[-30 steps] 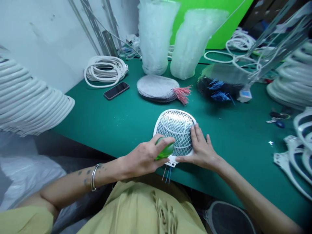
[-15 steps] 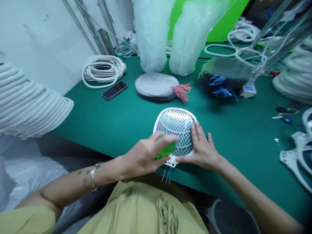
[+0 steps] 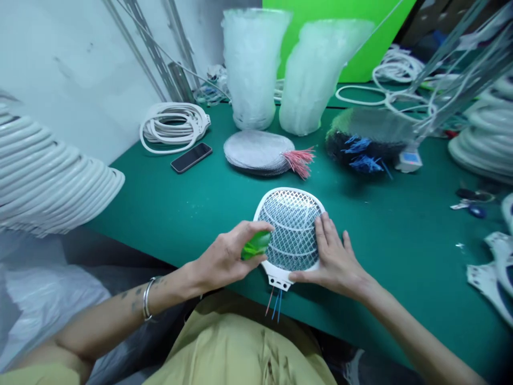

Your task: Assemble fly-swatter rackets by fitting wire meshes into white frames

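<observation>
Head view: below centre, the left hand (image 3: 228, 255) is curled round a green object (image 3: 255, 245), masking the left side of a white mesh racket head (image 3: 294, 235); the right hand (image 3: 340, 259), fingers spread, lies along its right side. Beyond, above centre: mesh stack (image 3: 258, 148) with red wires (image 3: 298, 162), phone (image 3: 191, 158) to its left, blue-wired mesh pile (image 3: 368, 128) to its right. Farthest, top centre: two translucent bundles (image 3: 256, 69) before a green panel (image 3: 372, 56).
</observation>
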Motion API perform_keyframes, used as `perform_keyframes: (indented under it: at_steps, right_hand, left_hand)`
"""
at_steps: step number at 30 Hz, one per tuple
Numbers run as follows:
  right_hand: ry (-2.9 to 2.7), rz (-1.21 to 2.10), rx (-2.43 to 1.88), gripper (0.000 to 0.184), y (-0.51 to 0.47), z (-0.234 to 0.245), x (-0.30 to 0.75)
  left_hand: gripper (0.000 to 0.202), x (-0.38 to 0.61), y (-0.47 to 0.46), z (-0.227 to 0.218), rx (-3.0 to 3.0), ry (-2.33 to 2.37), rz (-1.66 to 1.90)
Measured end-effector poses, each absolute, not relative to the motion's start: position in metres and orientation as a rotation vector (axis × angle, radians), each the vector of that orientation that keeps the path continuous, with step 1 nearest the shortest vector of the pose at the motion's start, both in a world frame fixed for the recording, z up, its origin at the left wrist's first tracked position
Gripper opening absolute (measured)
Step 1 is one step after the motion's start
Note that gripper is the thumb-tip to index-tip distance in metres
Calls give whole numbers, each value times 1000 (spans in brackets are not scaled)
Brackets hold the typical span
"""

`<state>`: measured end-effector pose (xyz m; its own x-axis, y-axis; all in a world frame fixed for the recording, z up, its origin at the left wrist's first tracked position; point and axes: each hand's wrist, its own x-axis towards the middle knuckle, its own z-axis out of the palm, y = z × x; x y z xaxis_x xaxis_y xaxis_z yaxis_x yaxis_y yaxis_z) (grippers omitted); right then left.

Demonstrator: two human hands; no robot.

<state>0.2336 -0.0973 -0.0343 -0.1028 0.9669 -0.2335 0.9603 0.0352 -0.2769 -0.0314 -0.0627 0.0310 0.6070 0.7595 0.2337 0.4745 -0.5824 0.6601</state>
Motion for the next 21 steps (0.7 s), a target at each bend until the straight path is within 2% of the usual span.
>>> perform_keyframes:
  at_steps: [3,6,10,13,17,21]
  right_hand:
    - [-2256,547,-2068,143,-97,-38,234]
    - [-2251,576,-2095,144,-96,-36,234]
    - [-2252,587,-2103,144,-96,-31,233]
    - [-2261,597,-2123,144,-97,-31,233]
    - [-2253,551,-2126,144,-97,-32,232]
    - [-2258,640,-2173,145,-95,-26,230]
  left_hand:
    - [53,-34,-53,27,2291,997,859]
    - [50,-35,-39,30,2315,992,716]
    - [53,-30,-22,31,2272,1037,883]
    - [48,-24,-9,25,2260,995,761]
    - [51,-16,9,16,2214,1045,964]
    - [51,-7,32,12,2129,1030,917]
